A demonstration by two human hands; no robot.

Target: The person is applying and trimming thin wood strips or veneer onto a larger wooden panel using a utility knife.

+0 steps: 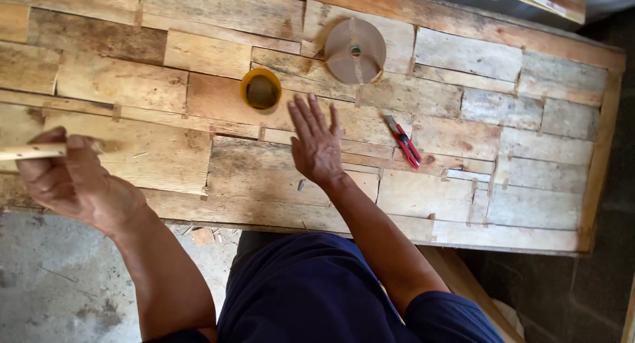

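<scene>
My left hand (69,181) is closed around a thin pale wooden strip (30,151) that runs off the left edge, held over the near left part of a panel of patchwork wood veneer (198,154). My right hand (316,141) lies flat on the panel with its fingers spread, holding nothing. Just beyond its fingertips sits a yellow roll of tape (260,90). A red utility knife (403,141) lies on the panel to the right of that hand.
A large brown paper tape roll (355,50) rests on the far middle of the panel. A wooden border frames the panel at its right end (598,164). Grey concrete floor (59,283) shows below, with a wood scrap (204,236).
</scene>
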